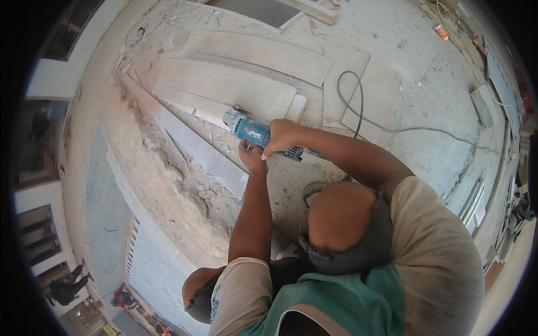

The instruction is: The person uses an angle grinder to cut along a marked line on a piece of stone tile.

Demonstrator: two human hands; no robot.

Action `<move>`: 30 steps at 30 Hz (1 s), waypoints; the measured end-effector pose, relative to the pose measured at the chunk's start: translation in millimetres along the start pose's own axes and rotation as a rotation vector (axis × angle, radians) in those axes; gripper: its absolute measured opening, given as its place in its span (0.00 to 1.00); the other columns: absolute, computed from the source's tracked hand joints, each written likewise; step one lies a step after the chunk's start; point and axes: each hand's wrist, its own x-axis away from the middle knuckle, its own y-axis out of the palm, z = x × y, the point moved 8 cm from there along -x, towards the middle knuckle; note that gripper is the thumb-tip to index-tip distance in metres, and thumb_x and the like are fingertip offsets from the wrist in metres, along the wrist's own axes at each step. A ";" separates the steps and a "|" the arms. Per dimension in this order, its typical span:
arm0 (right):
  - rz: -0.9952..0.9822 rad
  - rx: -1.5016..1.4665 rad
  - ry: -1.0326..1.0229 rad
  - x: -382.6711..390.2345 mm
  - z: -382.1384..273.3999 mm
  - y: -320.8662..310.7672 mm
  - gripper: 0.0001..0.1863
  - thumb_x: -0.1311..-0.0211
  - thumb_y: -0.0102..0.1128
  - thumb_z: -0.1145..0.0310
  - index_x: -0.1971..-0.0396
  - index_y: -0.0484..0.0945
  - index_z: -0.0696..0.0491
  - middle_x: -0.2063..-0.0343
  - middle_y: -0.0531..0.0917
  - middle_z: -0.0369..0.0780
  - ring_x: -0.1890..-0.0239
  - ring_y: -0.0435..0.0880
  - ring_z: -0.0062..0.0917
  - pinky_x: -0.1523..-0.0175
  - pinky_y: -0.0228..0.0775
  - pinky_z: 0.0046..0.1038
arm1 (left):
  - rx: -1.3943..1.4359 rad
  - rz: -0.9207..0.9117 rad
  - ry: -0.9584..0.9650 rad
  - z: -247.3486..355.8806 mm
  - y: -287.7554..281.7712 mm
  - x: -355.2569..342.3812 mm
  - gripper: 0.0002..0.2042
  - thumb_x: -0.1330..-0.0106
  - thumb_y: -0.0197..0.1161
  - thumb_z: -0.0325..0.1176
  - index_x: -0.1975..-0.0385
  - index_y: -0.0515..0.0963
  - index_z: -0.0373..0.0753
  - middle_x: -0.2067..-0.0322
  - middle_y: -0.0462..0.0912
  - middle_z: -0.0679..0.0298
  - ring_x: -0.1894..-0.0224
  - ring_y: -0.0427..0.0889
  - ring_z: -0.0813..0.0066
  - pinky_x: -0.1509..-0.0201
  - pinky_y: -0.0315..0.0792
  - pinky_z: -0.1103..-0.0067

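I see the right hand (280, 137) clenched over the top of the grinder (249, 130), and the left hand (252, 157) gripping it from below. The disc is hidden behind the tool's head, so I cannot tell whether it touches the tile (224, 87). The grinder is teal with a grey head, over the tile's near edge; its black cord (358, 106) loops across the dusty floor (414, 73).
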 end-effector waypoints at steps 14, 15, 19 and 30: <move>-0.012 0.007 0.023 3.2 0.6 -0.1 0.38 0.71 0.80 0.50 0.67 0.80 0.71 0.68 0.84 0.58 0.64 0.86 0.43 0.57 0.76 0.35 | 0.003 0.000 0.000 1.2 -0.2 1.2 0.30 0.40 0.63 0.20 0.38 0.59 0.23 0.44 0.72 0.50 0.46 0.79 0.63 0.50 0.77 0.75; -0.018 -0.003 0.026 4.2 0.9 -0.2 0.38 0.71 0.80 0.50 0.67 0.79 0.71 0.68 0.84 0.58 0.63 0.86 0.43 0.57 0.76 0.35 | -0.011 0.004 -0.013 1.1 -0.4 1.7 0.30 0.40 0.63 0.20 0.38 0.59 0.23 0.44 0.72 0.50 0.46 0.79 0.63 0.49 0.76 0.75; -0.021 0.012 0.031 8.0 2.3 -0.6 0.38 0.70 0.80 0.51 0.66 0.79 0.70 0.67 0.84 0.58 0.62 0.86 0.43 0.57 0.76 0.35 | 0.023 -0.028 -0.003 4.6 2.3 5.1 0.29 0.40 0.64 0.21 0.39 0.60 0.24 0.45 0.72 0.51 0.47 0.79 0.64 0.49 0.76 0.75; -0.034 0.005 0.027 18.6 8.6 -0.2 0.38 0.71 0.80 0.49 0.68 0.79 0.69 0.68 0.84 0.57 0.64 0.86 0.43 0.57 0.76 0.35 | 0.078 -0.037 0.050 -3.3 2.3 -0.1 0.23 0.40 0.64 0.21 0.45 0.66 0.28 0.50 0.74 0.55 0.50 0.79 0.66 0.52 0.77 0.76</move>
